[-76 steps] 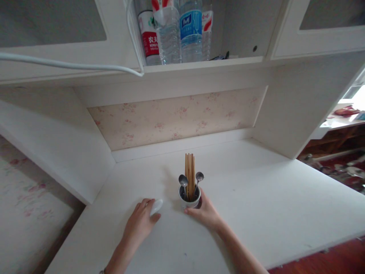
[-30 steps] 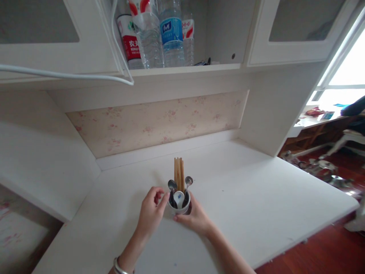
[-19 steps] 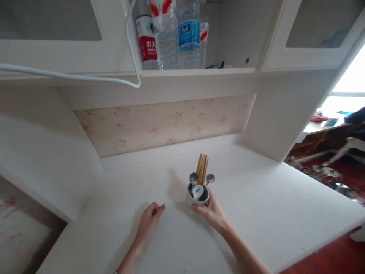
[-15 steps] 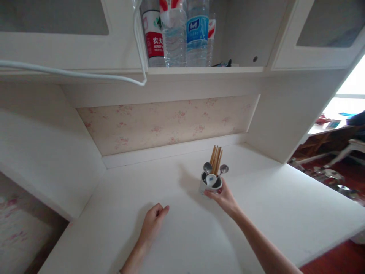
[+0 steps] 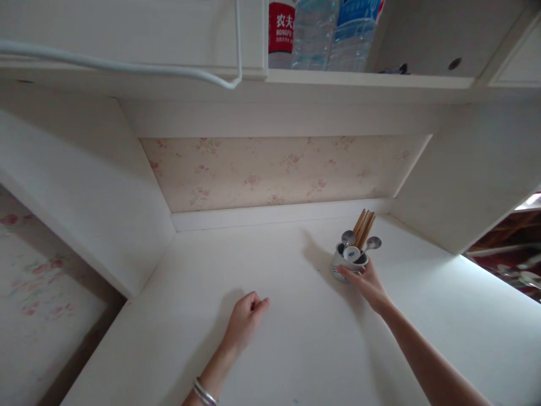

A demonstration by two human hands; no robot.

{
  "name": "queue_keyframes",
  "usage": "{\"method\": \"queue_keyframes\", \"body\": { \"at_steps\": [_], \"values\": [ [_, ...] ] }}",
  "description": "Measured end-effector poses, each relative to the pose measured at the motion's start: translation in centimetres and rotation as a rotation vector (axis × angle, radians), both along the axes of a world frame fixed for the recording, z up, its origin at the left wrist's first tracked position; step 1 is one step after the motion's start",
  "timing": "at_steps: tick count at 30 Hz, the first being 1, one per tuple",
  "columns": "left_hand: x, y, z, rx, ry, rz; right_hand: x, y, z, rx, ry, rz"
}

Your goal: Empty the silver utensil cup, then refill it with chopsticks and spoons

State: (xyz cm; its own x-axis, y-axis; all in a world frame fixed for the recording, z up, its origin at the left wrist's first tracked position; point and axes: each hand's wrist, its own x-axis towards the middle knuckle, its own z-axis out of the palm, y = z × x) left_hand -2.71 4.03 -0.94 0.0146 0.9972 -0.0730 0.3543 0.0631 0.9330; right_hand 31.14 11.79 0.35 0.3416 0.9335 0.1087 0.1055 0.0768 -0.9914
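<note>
A white utensil holder [image 5: 339, 264] with small holes in its side stands upright at the right back of the white tabletop, and my right hand [image 5: 367, 285] grips its near right side. Several wooden chopsticks [image 5: 364, 226] stick up from it. Two metal spoons [image 5: 348, 237] and a white spoon with a blue mark [image 5: 351, 254] lean at its rim. To the left and closer to me, my left hand [image 5: 247, 318] is a loose fist with the thumb on top, apart from the holder; I see nothing in it.
Overhead runs an open cabinet shelf [image 5: 372, 80] with plastic water bottles [image 5: 315, 36]. A white cable [image 5: 139, 69] hangs across the cabinet front. Side panels [image 5: 80, 186] flank the tabletop [image 5: 291, 338], with a floral back wall [image 5: 262, 172] behind.
My view has tilted down and turned left. The holder, still in my right hand, sits slightly farther right and back on the tabletop. My left hand stays fisted, and its bracelet now shows.
</note>
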Motion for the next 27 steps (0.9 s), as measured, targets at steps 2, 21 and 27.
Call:
{"method": "queue_keyframes", "body": {
  "at_steps": [2,21,27],
  "values": [
    [0.0,0.0,0.0,0.003,-0.005,-0.002,0.0,0.0,0.0,-0.032,-0.001,0.018],
    [-0.1,-0.1,0.4,0.003,-0.006,0.0,1.2,0.0,-1.0,-0.03,-0.073,0.077],
    [-0.1,-0.2,0.5,0.006,-0.021,0.002,1.9,-0.1,-1.6,0.024,-0.091,0.076]
  ]
}}
